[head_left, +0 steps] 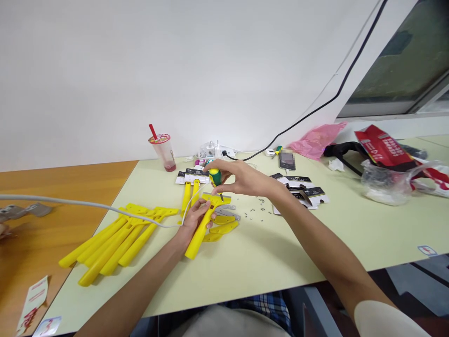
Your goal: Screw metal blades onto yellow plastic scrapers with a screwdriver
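My right hand (242, 178) is closed around a screwdriver (215, 176) with a green and yellow grip. Its shaft points down at the wide head of a yellow plastic handle (198, 236). My left hand (196, 218) grips that handle just below its head, tilted over the table. Beside it lie loose yellow blade-shaped pieces (224, 228) and grey metal plates (228, 215), partly hidden by the hand. Small screws (259, 208) are scattered to the right. Several more yellow handles with wide heads (115, 241) lie in a pile on the left.
Behind my hands, packaged yellow tools (186, 194) lie with black-and-white cards. More cards (315, 193), a phone (287, 160) and bags (317, 140) are to the right. A drink cup (164, 153) stands by the wall. A white cable (105, 206) crosses in front of the pile.
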Action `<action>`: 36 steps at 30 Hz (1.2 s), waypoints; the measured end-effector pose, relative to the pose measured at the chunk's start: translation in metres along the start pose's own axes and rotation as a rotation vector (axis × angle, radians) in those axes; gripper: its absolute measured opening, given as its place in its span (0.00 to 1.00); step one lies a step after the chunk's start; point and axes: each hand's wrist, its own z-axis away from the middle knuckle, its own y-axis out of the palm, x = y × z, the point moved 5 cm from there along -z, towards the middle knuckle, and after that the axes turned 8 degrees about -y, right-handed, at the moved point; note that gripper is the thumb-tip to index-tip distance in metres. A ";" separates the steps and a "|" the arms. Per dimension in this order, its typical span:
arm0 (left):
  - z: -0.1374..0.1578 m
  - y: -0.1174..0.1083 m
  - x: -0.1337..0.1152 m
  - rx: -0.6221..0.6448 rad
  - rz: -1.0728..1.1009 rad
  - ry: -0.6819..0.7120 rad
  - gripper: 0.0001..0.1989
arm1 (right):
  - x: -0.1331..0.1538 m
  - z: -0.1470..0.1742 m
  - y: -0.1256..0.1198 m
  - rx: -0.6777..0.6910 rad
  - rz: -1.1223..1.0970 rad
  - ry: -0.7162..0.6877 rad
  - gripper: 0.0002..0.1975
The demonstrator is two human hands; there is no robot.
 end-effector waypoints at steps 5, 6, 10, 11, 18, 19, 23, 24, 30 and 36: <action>0.004 0.004 -0.002 0.002 0.002 -0.007 0.32 | 0.001 -0.001 0.000 -0.017 0.009 -0.036 0.27; 0.006 0.005 -0.002 0.004 0.000 -0.007 0.31 | 0.001 -0.001 0.000 -0.019 0.008 -0.038 0.27; 0.011 0.009 -0.003 0.025 -0.007 -0.013 0.28 | 0.000 -0.001 0.001 -0.029 0.003 -0.038 0.26; 0.011 0.010 -0.003 0.027 -0.006 -0.013 0.28 | -0.001 -0.001 0.001 -0.034 0.004 -0.040 0.26; 0.013 0.010 -0.004 0.024 -0.031 0.001 0.28 | -0.003 0.000 0.001 -0.050 0.016 -0.024 0.25; 0.013 0.010 -0.005 0.022 -0.034 0.000 0.29 | -0.002 0.000 0.001 -0.049 0.015 -0.023 0.25; 0.013 0.011 -0.005 0.013 -0.039 0.003 0.31 | 0.000 0.000 0.000 -0.051 0.024 -0.041 0.25; 0.013 0.011 -0.005 0.008 -0.038 0.004 0.31 | 0.001 0.000 0.000 -0.053 0.030 -0.047 0.25; 0.012 0.009 -0.002 -0.016 -0.050 -0.017 0.32 | 0.001 0.000 0.001 -0.049 0.038 -0.064 0.26; 0.018 0.018 -0.009 -0.009 -0.054 0.001 0.33 | 0.000 0.000 0.002 -0.053 0.051 -0.075 0.25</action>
